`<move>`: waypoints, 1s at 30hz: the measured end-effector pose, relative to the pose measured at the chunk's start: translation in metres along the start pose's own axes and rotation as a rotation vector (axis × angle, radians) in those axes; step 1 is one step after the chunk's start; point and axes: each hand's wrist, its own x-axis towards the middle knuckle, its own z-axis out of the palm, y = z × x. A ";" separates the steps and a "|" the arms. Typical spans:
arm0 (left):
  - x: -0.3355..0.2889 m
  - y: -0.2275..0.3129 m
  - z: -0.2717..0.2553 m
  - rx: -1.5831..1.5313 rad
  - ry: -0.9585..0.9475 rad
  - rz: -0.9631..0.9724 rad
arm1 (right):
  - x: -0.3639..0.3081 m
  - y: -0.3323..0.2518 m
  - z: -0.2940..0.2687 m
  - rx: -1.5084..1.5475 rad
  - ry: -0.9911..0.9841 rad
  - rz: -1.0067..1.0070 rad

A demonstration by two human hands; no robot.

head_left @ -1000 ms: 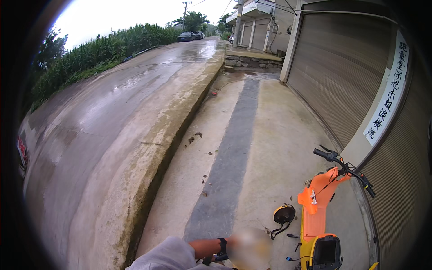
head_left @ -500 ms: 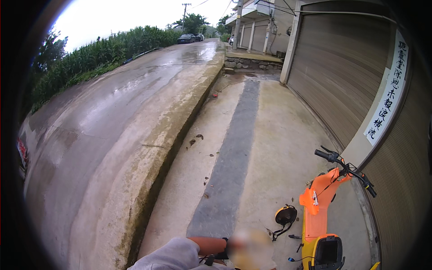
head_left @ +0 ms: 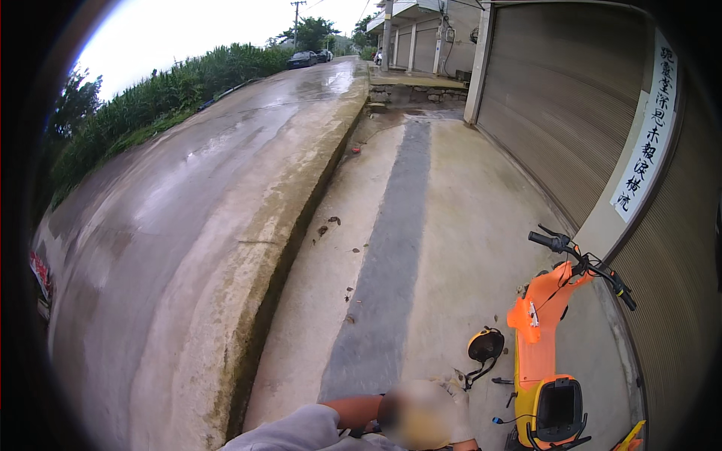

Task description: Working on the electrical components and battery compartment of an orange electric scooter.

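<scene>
At the lower edge, my left arm (head_left: 353, 410) reaches to the right from a grey sleeve (head_left: 297, 430). It ends at a blurred patch (head_left: 420, 415) with dark, yellow and pale tones, which hides my left hand and whatever it touches. A bit of skin (head_left: 465, 445) shows below the patch on the right, seemingly my right wrist. Pale, glove-like material (head_left: 456, 392) sticks out at the patch's right side, but I cannot tell what it is. Nearest on the right, a yellow-and-black helmet (head_left: 486, 344) lies on the ground with its strap trailing.
An orange-and-yellow electric bike (head_left: 538, 338) stands right of the helmet, beside brown roller shutters (head_left: 564, 113). A raised concrete kerb (head_left: 289, 255) borders the wet road (head_left: 173, 218) on the left. Parked cars (head_left: 303, 59) and tall green crops (head_left: 188, 83) are farther off.
The view has shifted slightly, so the bike and helmet sit a little farther right. Skin now shows below the blurred patch, and the pale material stands out more at its right side.
</scene>
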 end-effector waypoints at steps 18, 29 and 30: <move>0.043 0.069 0.038 -0.411 0.421 0.069 | -0.008 0.001 -0.006 -0.709 0.120 -0.446; 0.026 0.054 0.064 -0.289 0.124 0.014 | -0.010 0.031 -0.042 -0.046 -0.359 0.155; 0.028 0.053 0.067 -0.271 0.053 0.012 | -0.012 0.037 -0.042 -0.020 -0.356 0.123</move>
